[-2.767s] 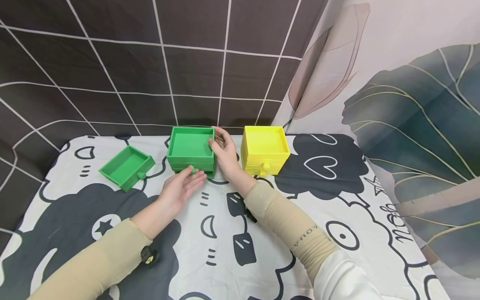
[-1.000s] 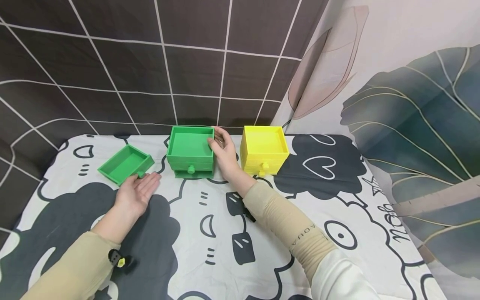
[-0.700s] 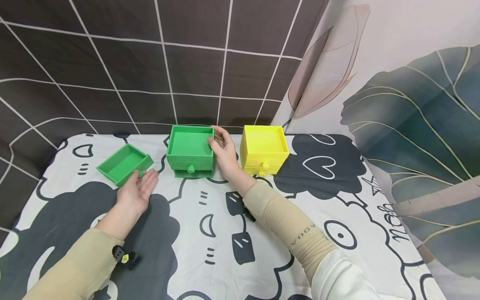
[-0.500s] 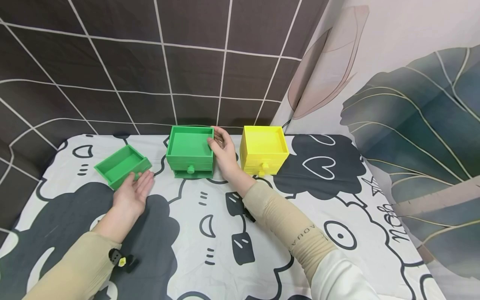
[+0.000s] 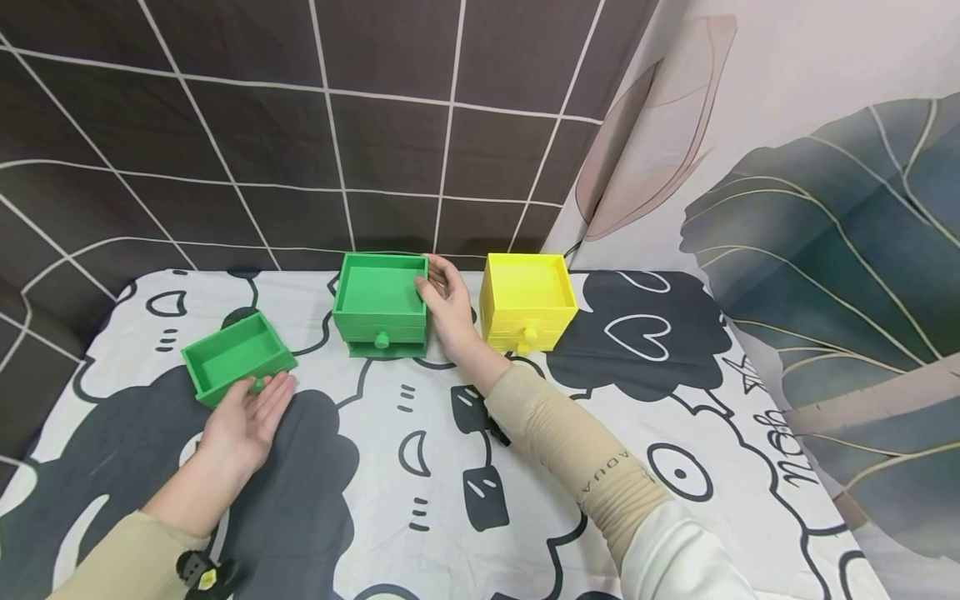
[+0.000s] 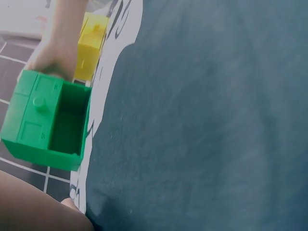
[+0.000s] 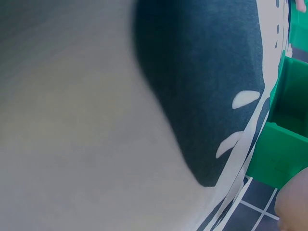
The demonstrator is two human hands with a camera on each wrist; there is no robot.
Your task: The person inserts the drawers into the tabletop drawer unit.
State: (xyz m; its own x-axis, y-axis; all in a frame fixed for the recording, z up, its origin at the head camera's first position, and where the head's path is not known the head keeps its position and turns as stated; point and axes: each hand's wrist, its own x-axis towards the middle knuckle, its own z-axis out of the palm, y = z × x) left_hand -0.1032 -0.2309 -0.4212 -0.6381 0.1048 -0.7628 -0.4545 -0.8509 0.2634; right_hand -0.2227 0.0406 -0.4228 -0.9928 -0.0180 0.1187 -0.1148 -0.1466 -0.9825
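My left hand (image 5: 243,425) pinches the knob of a loose green drawer (image 5: 236,354) between thumb and fingers, palm turned up. The drawer is bare inside and sits askew at the left. Mid-scene stands a small green drawer cabinet (image 5: 381,287) with a tray-like top and one knobbed drawer in its front. Below that drawer an open slot (image 6: 70,120) shows in the left wrist view. My right hand (image 5: 448,308) holds the cabinet's right side, thumb over the top rim; its other fingers are partly hidden behind the wall.
To the right of the green cabinet is a similar yellow drawer cabinet (image 5: 528,287) with two knobs. A cartoon-printed black and white cloth (image 5: 420,450) covers the table. A dark gridded curtain (image 5: 390,150) hangs just behind the cabinets.
My left hand has gone from the green cabinet's front to the loose drawer, taken its knob, and drawn it nearer with a slight turn. The right hand stays on the cabinet.
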